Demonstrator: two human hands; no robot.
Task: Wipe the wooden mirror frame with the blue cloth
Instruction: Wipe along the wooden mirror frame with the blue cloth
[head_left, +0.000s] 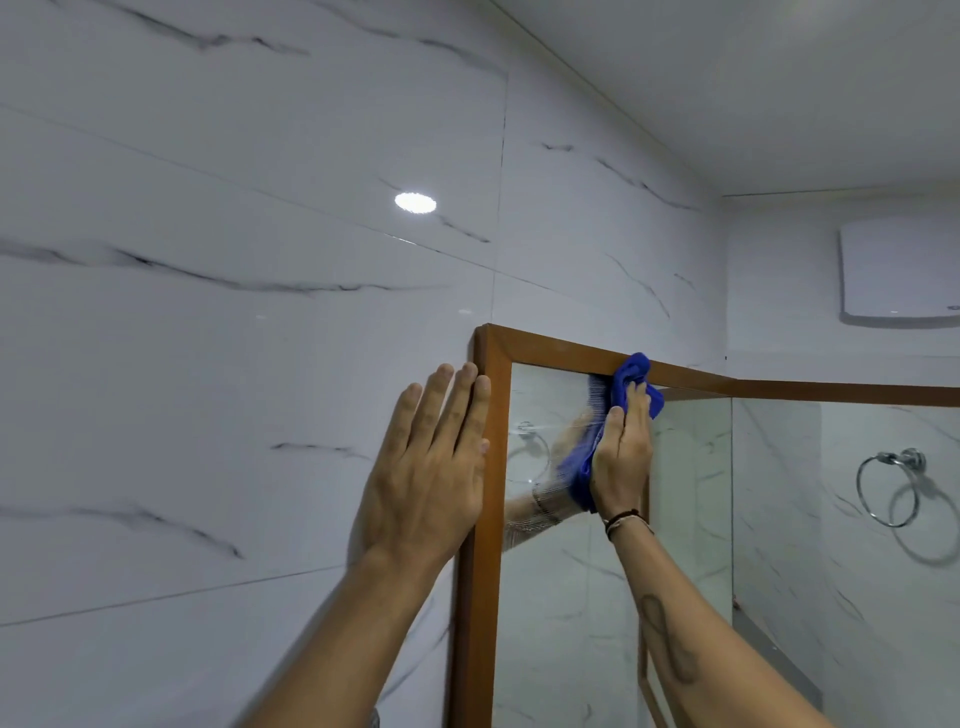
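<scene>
The wooden mirror frame (550, 352) hangs on a white marble-look wall, its top-left corner in the middle of the view. My right hand (623, 457) grips the blue cloth (631, 376) and presses it against the frame's top rail, a short way right of the corner. Part of the cloth hangs down along my palm over the glass. My left hand (431, 467) lies flat with fingers together on the wall, its fingertips touching the frame's left rail near the corner. The mirror glass (550, 597) reflects my arm and the cloth.
A chrome towel ring (891, 486) is fixed to the side wall at the right. Above it sits a white box-shaped unit (898, 273) near the ceiling. The marble-tiled wall (234, 338) fills the left half of the view.
</scene>
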